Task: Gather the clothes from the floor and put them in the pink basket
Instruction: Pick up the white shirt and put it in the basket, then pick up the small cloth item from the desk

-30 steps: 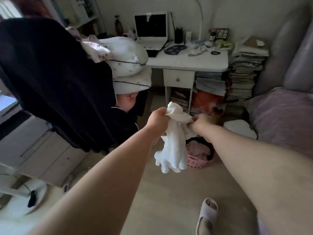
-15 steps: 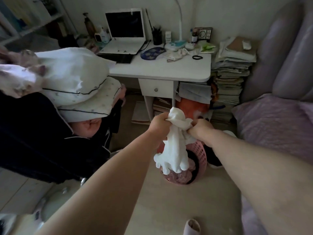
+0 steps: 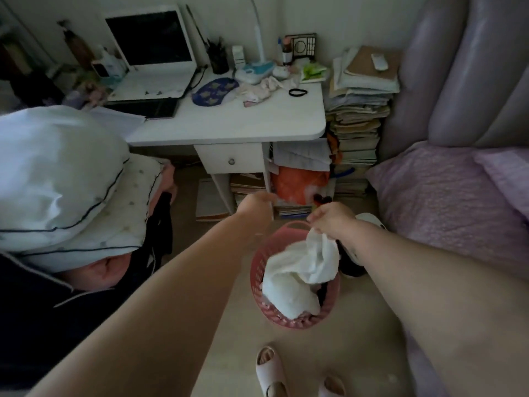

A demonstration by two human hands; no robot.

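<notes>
We are at the drop-in step: our right hand (image 3: 332,220) pinches the top edge of a white garment (image 3: 300,270) just over the far rim of the pink basket (image 3: 257,285), and most of the cloth already slumps inside it, lying on darker and pinkish items underneath. The fingers of that hand are closed on the fabric. Our left hand (image 3: 256,203) hangs to the left of the basket's far side, holding nothing; its fingers are blurred, so we cannot tell whether they are loose or curled.

The basket sits on the pale floor (image 3: 217,353) between the white desk (image 3: 229,127) at the far side and our slippered feet (image 3: 269,368) at the near edge. The purple bed (image 3: 446,202) runs along the right, and a white pillow (image 3: 57,173) rests on a dark heap at the left.

The next move calls for little: we judge that letting the right fingers go would leave the garment fully in the basket, perhaps with a push to tuck the upper fold below the rim. After that we would need to look for what remains on the floor. A dark item (image 3: 350,265) lies just beside the basket on its right, partly hidden by our right forearm; it may be clothing, though the dim light leaves that uncertain.
</notes>
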